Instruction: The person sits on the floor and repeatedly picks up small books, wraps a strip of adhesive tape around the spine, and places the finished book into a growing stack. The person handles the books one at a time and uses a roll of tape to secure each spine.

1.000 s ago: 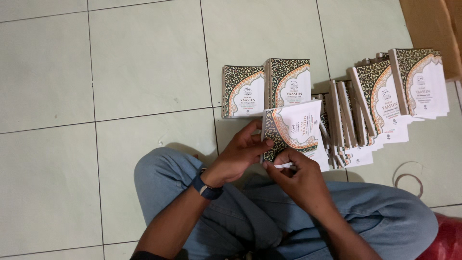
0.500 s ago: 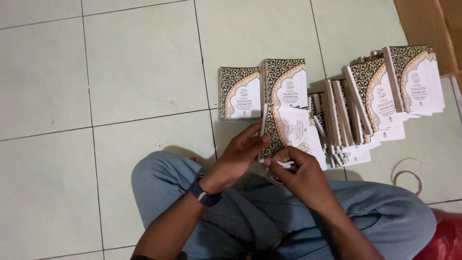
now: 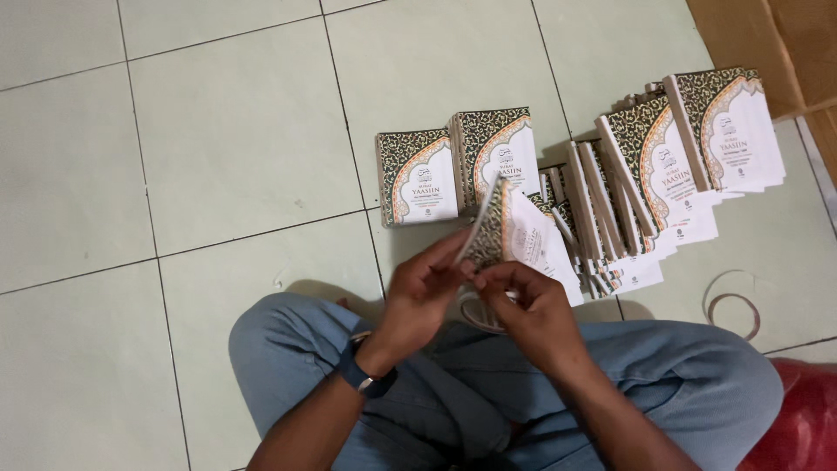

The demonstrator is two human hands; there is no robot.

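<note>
Gripping one patterned booklet [image 3: 504,231] between fingertips of left hand [image 3: 418,296] and right hand [image 3: 532,305], it could slip onto the stacks [image 3: 628,201] just beyond.

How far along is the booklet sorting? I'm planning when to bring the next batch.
Done, it seems: two booklets lie flat side by side on the floor. In hand: the left hand and right hand hold one booklet, tilted, over the lap. Left: a long leaning row of booklets to the right, so most probably remains. Loose rubber bands lie unused nearby.
</note>
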